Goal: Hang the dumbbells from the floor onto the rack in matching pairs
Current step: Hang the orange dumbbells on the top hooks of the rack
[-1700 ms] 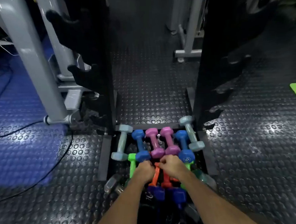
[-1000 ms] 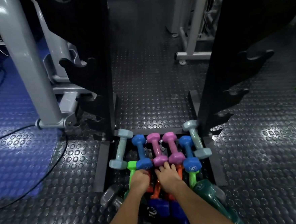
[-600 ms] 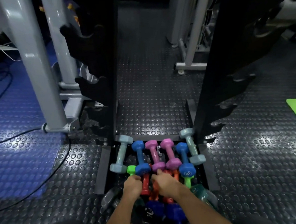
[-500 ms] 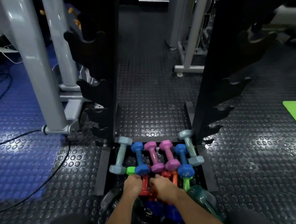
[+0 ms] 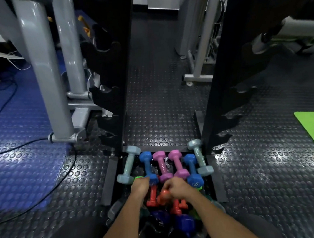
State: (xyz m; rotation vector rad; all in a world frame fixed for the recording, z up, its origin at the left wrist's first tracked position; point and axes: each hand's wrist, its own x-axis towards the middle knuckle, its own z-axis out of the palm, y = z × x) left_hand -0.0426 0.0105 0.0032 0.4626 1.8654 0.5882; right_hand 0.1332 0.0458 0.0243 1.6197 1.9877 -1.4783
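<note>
1. Dumbbells lie bunched on the floor [image 5: 258, 176] between the feet of the rack [image 5: 111, 66], none hung yet. The rack is two tall black uprights with scalloped cradles up their outer edges; it looks like stiff, hard metal. The floor is dark rubber with raised round studs, so it should grip well.
2. Back row, side by side: pale grey-blue dumbbells [image 5: 129, 164] at both ends, blue dumbbells [image 5: 148, 166] inside those, pink dumbbells [image 5: 162, 165] in the middle. Each has hexagonal heads, a narrow round handle and a smooth, slightly shiny coating. I judge them light and rigid, unlikely to break. The handle is the place to grip; the coating could slip in a sweaty palm.
3. Red dumbbells [image 5: 152, 195] sit nearer the person, partly over darker purple ones. They are small, likely the lightest, easy one-handed lifts.
4. Left hand [image 5: 139, 188] is curled low beside the upright red one; what it grips is hidden.
5. Right hand [image 5: 178, 189] is closed around a blurred red-orange dumbbell [image 5: 164, 197], apparently just off the pile.
</note>
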